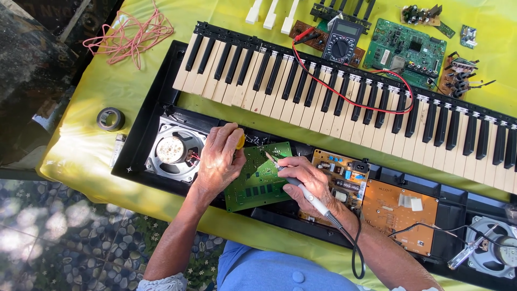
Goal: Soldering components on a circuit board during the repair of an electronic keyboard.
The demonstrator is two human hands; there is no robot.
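My left hand [219, 159] rests on the left edge of a green circuit board [258, 178] and is closed around a small yellow-handled tool [240, 141]. In my right hand [306, 180] is a grey soldering iron [309, 195], its tip [267, 155] touching the board's upper part. Its black cord [356, 253] trails back along my forearm. The board lies inside the opened black case of an electronic keyboard [156, 102], below the row of black and white keys [344, 102].
Inside the case are a round speaker [175, 151], tan and orange circuit boards [396, 213], a second speaker [493, 250] and a screwdriver [468, 253]. A multimeter [342, 40] with red lead, loose boards [404, 51], pink wire [132, 35] and a tape roll [111, 118] lie on the yellow cloth.
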